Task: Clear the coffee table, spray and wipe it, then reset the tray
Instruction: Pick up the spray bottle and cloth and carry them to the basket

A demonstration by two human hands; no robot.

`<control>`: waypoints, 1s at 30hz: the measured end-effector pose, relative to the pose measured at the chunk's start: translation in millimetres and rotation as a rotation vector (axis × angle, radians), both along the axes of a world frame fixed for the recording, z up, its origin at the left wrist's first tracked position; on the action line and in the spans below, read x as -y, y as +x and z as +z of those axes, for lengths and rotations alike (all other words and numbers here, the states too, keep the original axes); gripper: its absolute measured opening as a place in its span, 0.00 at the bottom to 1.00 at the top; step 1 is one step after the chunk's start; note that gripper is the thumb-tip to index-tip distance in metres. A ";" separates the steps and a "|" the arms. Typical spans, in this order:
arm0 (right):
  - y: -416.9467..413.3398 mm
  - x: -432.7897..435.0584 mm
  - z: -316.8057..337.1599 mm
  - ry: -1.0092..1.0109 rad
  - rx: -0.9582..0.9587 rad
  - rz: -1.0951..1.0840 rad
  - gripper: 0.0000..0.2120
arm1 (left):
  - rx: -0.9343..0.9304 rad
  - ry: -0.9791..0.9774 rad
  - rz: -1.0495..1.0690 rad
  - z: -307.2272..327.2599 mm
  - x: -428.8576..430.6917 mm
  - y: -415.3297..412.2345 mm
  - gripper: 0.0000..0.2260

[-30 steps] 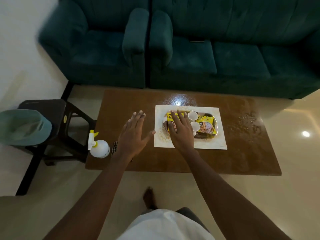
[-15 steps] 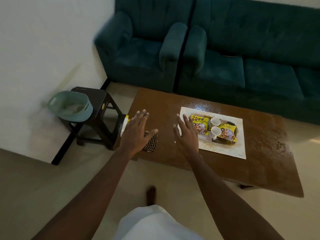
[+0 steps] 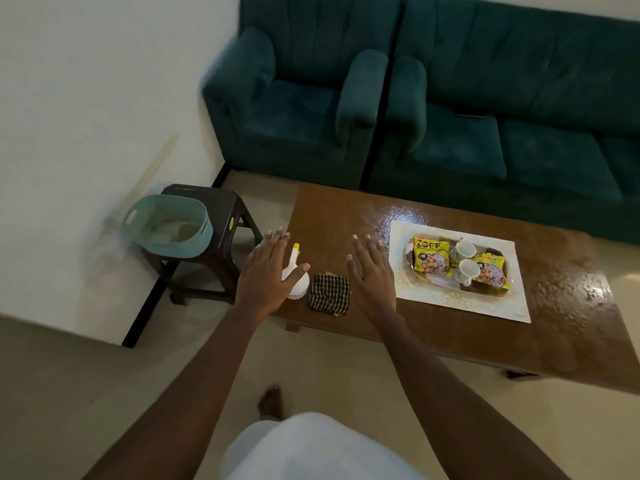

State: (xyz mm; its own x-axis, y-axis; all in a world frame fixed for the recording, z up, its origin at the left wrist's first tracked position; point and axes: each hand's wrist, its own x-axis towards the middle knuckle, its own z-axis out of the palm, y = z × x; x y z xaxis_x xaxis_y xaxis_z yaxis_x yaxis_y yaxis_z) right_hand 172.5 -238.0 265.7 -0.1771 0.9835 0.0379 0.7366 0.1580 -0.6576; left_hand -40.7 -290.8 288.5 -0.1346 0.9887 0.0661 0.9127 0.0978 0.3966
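Left grip [image 3: 268, 275] and right grip [image 3: 372, 275] hovered released, clearing seemingly unstarted. The loaded oval metal tray [image 3: 409, 266] likely needed both to lift.

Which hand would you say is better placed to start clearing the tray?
Probably the right: the right hand is open and nearer the tray, while the left hand is farther off, over the spray bottle.

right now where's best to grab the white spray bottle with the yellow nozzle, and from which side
Probably the narrow neck under the yellow nozzle of the white spray bottle, not the round body. It stands upright at the left end of the brown wooden coffee table, so come from the left with the left hand, which is right over it; the checked cloth crowds its right.
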 end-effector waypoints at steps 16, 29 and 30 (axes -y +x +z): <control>-53.0 -0.1 -47.0 -0.103 0.171 -0.056 0.26 | 0.063 -0.164 -0.174 -63.4 -25.3 -60.1 0.38; -39.5 -33.4 -211.5 -0.277 0.396 0.152 0.24 | 0.341 -0.283 -0.156 -207.0 -73.8 -68.0 0.51; -38.5 -39.2 -226.8 -0.277 0.423 0.185 0.24 | 0.368 -0.277 -0.157 -216.7 -78.6 -66.6 0.52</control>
